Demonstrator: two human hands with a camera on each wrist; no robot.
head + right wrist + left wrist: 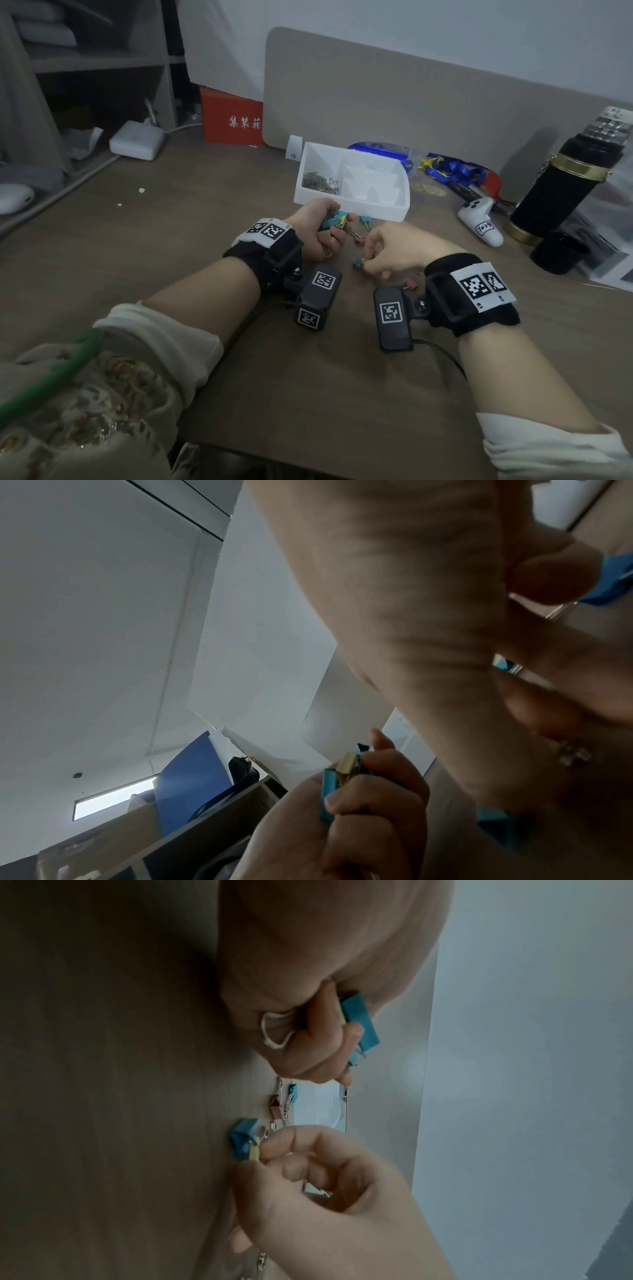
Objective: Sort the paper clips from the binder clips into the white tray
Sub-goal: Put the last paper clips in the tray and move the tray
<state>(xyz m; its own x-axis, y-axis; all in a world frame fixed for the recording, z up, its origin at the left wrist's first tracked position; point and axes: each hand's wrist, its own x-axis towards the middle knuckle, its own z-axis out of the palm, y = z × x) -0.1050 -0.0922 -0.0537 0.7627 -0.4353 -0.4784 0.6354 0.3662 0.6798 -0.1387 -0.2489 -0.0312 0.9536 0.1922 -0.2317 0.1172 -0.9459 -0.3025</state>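
Many paper clips (320,181) are already sorted into the white tray (352,205). Several binder clips (334,221) are held in the left hand (318,233); one more (359,263) is pinched by the right hand (397,250) on the table (205,212).

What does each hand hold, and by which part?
Left hand grips a bunch of binder clips by their bodies. Right hand pinches a yellow binder clip at its body.

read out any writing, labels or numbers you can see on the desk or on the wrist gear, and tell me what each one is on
"集装箱" in white characters on the red box behind the desk.
"1029", handwritten, as best I can read it, on a label on the white handheld controller.
Small print beside the square black-and-white markers on the white right wristband: too small to read.
The markers themselves are patterns, not text.
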